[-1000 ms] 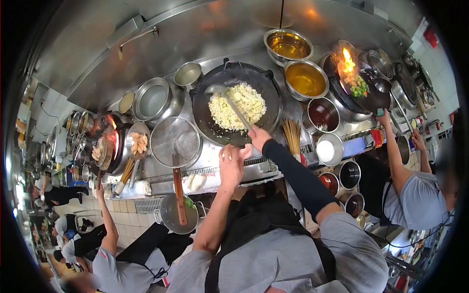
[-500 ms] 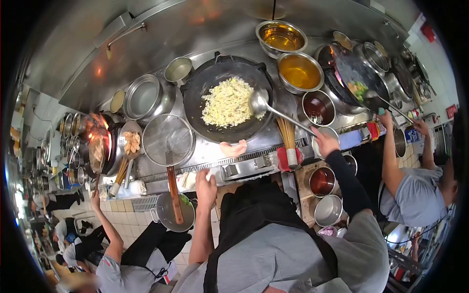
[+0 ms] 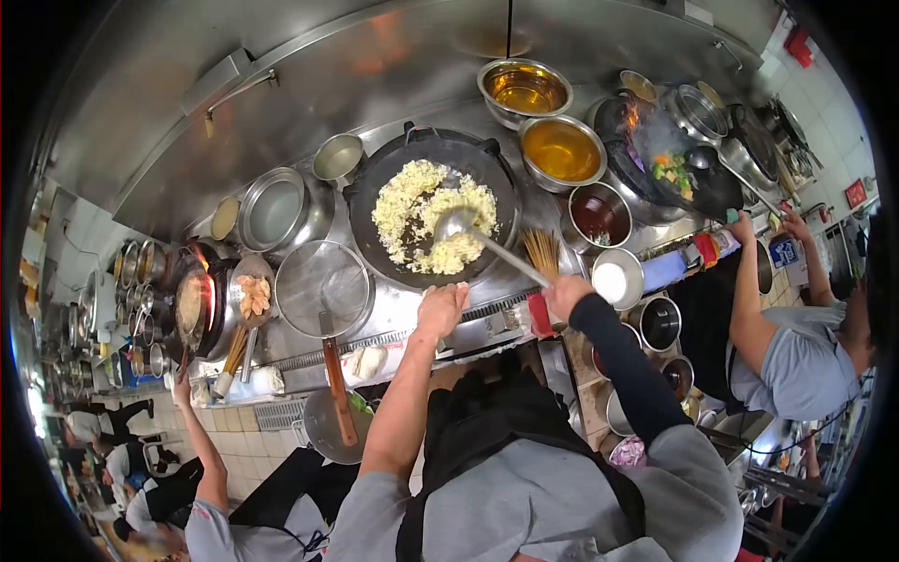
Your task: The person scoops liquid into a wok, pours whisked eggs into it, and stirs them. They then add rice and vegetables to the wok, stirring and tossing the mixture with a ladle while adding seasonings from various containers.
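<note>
Currently the right hand point(image 3: 567, 297) is clasping the ladle point(image 3: 506, 254), whose bowl is sitting amid pale yellow food point(image 3: 398, 214) inside the wok point(image 3: 479, 165), while the left hand point(image 3: 443, 307) is resting at the near rim, its grip unclear

A single camera, worn on the person's head, looks forward and steeply down, so the wearer's own apron point(image 3: 520, 412) fills the lower centre. It faces the desk point(image 3: 398, 300) and the steel wall point(image 3: 403, 70) behind, near enough that the wok point(image 3: 479, 169) sits large around the middle. Its lens is very wide (straight edges bow, and black rounds off the corners), reaching a co-worker point(image 3: 796, 365) far right.
</note>
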`<state>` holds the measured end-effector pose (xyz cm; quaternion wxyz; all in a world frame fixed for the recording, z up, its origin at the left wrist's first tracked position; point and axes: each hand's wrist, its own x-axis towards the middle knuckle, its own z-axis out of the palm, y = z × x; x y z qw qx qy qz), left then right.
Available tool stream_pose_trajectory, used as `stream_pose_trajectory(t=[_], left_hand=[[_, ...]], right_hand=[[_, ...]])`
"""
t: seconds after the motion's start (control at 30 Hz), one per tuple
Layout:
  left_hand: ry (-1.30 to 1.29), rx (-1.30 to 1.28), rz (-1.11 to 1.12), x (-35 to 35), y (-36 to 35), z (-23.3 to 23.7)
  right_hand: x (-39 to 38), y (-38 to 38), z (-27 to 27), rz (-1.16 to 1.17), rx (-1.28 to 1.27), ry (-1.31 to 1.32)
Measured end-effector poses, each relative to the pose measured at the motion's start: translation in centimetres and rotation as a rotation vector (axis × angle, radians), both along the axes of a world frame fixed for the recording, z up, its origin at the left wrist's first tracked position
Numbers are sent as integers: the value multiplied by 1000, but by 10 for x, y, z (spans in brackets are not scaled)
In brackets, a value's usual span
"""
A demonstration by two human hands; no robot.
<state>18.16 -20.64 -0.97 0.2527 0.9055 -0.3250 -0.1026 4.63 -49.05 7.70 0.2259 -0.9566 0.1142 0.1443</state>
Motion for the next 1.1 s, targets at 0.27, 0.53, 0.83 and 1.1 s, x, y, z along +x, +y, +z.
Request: stream_pose_trajectory(t=[0.27, 0.53, 0.83, 1.1], left_hand=[[13, 33, 29, 4, 3, 12], [-57, -210, 102, -68, 20, 159], [-35, -20, 48, -109, 13, -10], [-38, -117, 36, -51, 15, 74]], right_hand=[[53, 91, -141, 24, 475, -480], [-102, 21, 155, -177, 1044, 412], [-41, 28, -34, -133, 505, -235], [-112, -12, 132, 185, 409, -154]])
